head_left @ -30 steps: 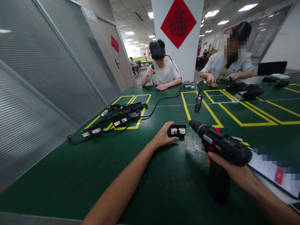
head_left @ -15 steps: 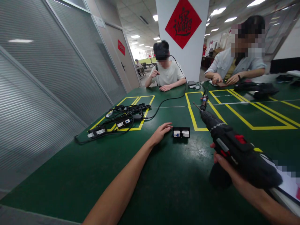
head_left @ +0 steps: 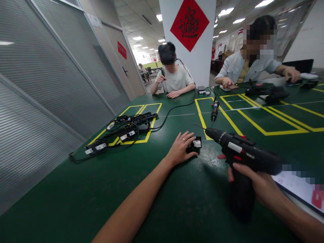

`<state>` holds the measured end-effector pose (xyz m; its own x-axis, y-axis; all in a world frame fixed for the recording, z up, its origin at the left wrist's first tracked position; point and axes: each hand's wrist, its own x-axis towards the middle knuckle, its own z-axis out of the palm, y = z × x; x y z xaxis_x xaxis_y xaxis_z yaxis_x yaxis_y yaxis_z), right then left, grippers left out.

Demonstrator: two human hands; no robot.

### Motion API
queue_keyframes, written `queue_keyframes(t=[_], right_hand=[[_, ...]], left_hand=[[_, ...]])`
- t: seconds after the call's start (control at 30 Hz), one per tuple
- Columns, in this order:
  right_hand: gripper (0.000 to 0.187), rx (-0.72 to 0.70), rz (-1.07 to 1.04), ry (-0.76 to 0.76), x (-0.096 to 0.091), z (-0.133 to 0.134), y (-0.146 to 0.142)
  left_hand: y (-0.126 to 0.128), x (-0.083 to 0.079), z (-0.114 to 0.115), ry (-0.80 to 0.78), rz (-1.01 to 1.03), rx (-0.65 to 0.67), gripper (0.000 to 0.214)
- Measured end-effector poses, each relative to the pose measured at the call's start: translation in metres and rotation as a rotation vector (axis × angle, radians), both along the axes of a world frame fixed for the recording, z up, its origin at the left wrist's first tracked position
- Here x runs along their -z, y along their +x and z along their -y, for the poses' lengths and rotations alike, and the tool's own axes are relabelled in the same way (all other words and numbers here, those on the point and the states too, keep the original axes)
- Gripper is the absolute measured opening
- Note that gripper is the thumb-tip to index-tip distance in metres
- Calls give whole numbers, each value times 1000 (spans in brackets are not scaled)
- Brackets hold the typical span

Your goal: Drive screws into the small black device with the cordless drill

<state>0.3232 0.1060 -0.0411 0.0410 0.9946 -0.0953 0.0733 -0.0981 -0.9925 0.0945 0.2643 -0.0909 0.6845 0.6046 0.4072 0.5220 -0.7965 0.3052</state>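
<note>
My left hand (head_left: 181, 148) lies over the left part of a small black box with white labels (head_left: 195, 144) on the green table (head_left: 177, 202), fingers curled onto it and thumb at its near edge. My right hand (head_left: 255, 180) is wrapped round the grip of a black cordless drill with red trim (head_left: 243, 157). The drill's thin bit points left and away, just right of the small box and a little above the table.
A bundle of black cables and adapters (head_left: 121, 130) lies at the left on yellow floor-tape marks. A second screwdriver tool (head_left: 214, 110) lies further back. Two other people sit at the far side. Papers (head_left: 301, 189) rest at the right edge.
My left hand moved from beside the small box onto it. The drill swung from pointing away to pointing left toward the box.
</note>
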Motion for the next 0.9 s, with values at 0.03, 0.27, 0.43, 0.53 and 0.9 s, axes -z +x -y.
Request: queue_keyframes(t=[0.03,0.27,0.43,0.53,0.9], right_hand=[[30,3,-67,-22,1,0,-2],[29,30,-140,-18,1,3,-3],[29,-9,85,-18,-3,10,3],[31,-25,197,-50,-6,14,5],[30,-63,312,-96,-13,20,0]], left_hand=[[-1,1,-1,6,-15,0,61],[-8,10,-10,20,-15,-56,42],[-7,14,-12,19,57,-114,46],[-7,14,-12,-21,110,-120,42],[-7,8,-8,-189,216,-79,38]])
